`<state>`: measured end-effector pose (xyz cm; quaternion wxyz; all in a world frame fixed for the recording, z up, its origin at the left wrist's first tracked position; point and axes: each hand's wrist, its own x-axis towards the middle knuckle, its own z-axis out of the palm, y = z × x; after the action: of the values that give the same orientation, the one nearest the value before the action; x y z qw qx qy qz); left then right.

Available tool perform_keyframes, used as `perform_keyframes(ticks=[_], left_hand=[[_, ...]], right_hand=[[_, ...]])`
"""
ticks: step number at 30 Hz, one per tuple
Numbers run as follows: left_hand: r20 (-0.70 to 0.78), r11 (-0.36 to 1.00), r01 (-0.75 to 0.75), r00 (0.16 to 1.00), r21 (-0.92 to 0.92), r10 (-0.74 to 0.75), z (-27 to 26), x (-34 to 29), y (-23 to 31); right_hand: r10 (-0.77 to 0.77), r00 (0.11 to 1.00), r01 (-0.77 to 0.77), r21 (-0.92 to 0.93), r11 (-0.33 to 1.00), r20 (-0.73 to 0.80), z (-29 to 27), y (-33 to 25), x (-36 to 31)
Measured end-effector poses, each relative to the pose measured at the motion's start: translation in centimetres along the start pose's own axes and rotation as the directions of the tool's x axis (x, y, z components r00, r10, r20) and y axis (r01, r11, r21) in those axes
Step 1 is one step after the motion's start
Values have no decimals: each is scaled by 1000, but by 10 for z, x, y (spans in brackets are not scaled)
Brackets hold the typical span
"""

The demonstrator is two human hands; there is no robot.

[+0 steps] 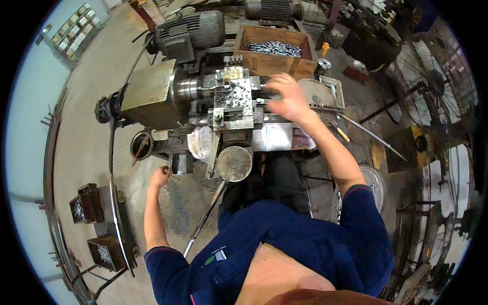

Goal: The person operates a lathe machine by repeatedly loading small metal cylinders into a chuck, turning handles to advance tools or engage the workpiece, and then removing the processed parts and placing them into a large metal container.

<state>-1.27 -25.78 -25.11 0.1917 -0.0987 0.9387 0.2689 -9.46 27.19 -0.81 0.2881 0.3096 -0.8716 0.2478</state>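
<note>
In the middle stands a small metal lathe; its slide plate (235, 99) is strewn with dark chips and carries tool blocks. My right hand (288, 99) is at the slide's right end, thumb and fingers apart and curved, slightly blurred; I see nothing held between them. My left hand (160, 176) is low on the left, fingers curled together beside a small metal box (179, 164). Whatever those fingers hold is too small to make out. Left of the slide is the round chuck (187, 89). A round metal disc (234, 163) sits at the lathe's front, close to my body.
Behind the lathe, a wooden box (277, 66) holds many shiny metal parts. A grey motor (190, 30) stands at the back left. A pot with a brush (141, 145) is near my left hand. Part boxes (105, 252) stand lower left; a fan (429, 76) is at right.
</note>
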Motion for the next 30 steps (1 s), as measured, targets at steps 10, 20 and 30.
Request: perform_keyframes(ticks=[10, 20, 30], left_hand=[[-838, 979, 176, 546, 103, -11, -176, -174, -47], [-709, 930, 365, 648, -32, -279, -68, -200, 43], [-266, 783, 35, 930, -621, -253, -106, -146, 12]], right_hand=[[-52, 802, 221, -215, 951, 595, 147, -57, 121], [-68, 800, 253, -231, 940, 597, 151, -53, 116], [361, 796, -320, -169, 932, 487, -1, 3, 96]])
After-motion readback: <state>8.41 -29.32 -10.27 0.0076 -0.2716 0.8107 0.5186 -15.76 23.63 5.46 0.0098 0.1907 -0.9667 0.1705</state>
